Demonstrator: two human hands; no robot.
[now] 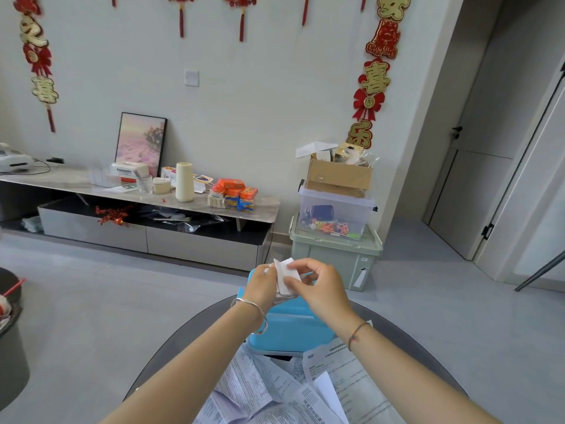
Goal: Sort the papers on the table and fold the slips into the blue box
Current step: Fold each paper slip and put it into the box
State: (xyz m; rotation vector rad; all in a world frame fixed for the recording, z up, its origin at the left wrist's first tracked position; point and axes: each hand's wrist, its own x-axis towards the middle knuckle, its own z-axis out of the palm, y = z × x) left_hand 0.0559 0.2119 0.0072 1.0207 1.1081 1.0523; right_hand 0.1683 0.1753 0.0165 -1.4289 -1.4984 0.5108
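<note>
Both hands are raised over the blue box (pixel 290 325), which sits on the dark round table (pixel 171 356). My left hand (pixel 263 284) grips a white paper slip (pixel 286 275) from the left. My right hand (pixel 315 284) pinches the same slip at its right edge with thumb and forefinger. The slip is partly folded and stands upright between the hands. A heap of printed papers (pixel 275 390) lies on the table nearer to me, in front of the box. The inside of the box is hidden by my hands.
Beyond the table is grey floor, then a low TV cabinet (pixel 153 209) with clutter along the wall. Stacked storage bins and a cardboard box (pixel 336 228) stand behind the blue box. A dark bin (pixel 10 332) is at the far left.
</note>
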